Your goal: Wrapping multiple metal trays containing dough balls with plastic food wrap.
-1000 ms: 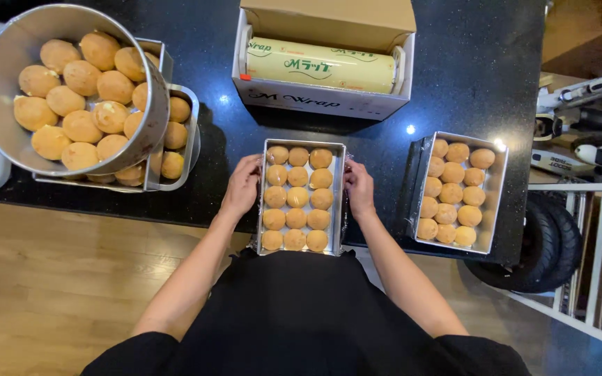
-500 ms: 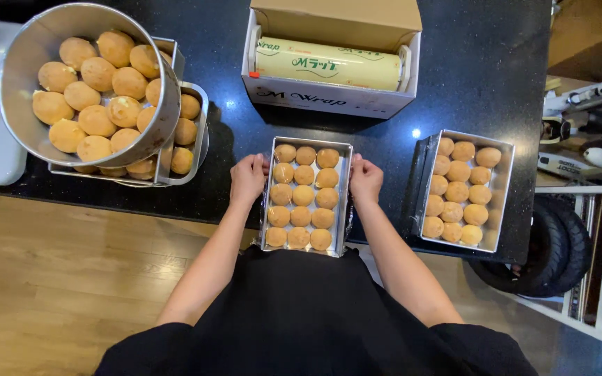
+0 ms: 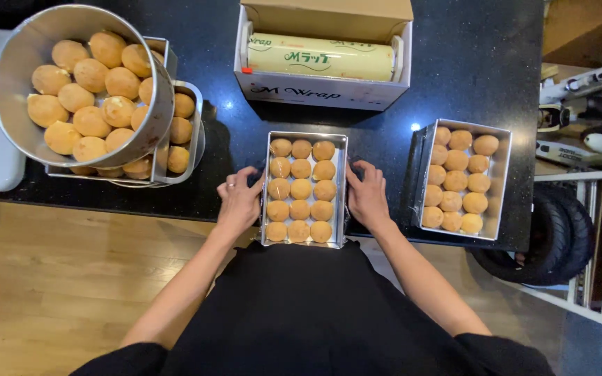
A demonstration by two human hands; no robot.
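While both hands are pressing against its long sides, the metal tray [image 3: 267,188] of small round buns [image 3: 301,189] is sitting at the near edge of the black counter [image 3: 454,63]. The left hand [image 3: 238,200] and right hand [image 3: 366,196] are gripping it from either side; whether the fingertips are hooking under the rim is hard to tell. The tray is looking stiff and fairly light, the buns soft and easily dented, so the side walls are the safe place to hold, keeping it level. A box of cling film [image 3: 320,57] is standing behind it.
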